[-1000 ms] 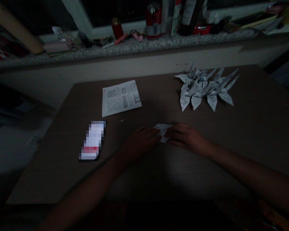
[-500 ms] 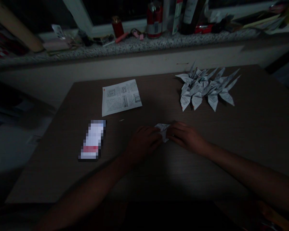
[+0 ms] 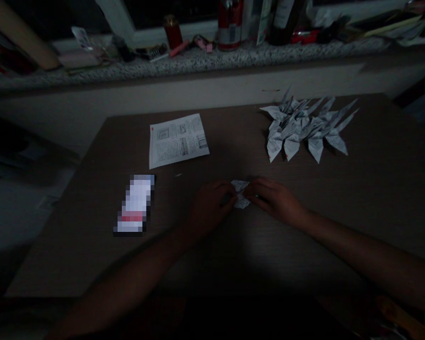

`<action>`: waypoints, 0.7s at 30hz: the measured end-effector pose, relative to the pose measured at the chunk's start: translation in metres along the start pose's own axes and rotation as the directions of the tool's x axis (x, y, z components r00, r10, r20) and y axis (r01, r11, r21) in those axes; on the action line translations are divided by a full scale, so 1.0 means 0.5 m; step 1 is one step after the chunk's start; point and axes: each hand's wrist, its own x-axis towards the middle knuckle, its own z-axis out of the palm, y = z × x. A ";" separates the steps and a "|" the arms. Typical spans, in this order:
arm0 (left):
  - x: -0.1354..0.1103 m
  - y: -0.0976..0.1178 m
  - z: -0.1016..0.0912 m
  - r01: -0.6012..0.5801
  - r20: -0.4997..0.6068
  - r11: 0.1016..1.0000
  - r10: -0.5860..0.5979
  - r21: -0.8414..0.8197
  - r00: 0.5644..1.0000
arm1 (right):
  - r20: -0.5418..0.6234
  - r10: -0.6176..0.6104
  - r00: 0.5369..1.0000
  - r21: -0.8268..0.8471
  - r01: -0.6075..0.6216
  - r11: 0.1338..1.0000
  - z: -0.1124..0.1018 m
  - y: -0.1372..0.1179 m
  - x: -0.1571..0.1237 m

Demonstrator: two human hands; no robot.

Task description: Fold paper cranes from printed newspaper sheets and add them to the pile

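Note:
A small piece of printed paper (image 3: 241, 193), partly folded, lies on the brown table (image 3: 233, 255) near its middle. My left hand (image 3: 210, 208) pinches its left side. My right hand (image 3: 274, 200) pinches its right side. Both hands cover much of the paper, and only a small white part shows between the fingertips. The light is dim.
A pile of several folded paper cranes (image 3: 304, 130) sits at the back right of the table. A flat printed sheet (image 3: 177, 140) lies at the back left. A blurred phone-sized object (image 3: 134, 204) lies left of my hands. A stone ledge (image 3: 198, 61) behind holds cans and bottles.
The fingers of both hands have drawn closer together over the small paper, which now looks more folded and narrower. The view has tipped slightly.

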 end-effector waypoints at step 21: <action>-0.006 -0.008 0.009 -0.094 0.008 0.990 0.094 0.109 0.996 | 0.072 -0.008 0.997 -0.023 0.010 1.000 -0.002 -0.002 -0.003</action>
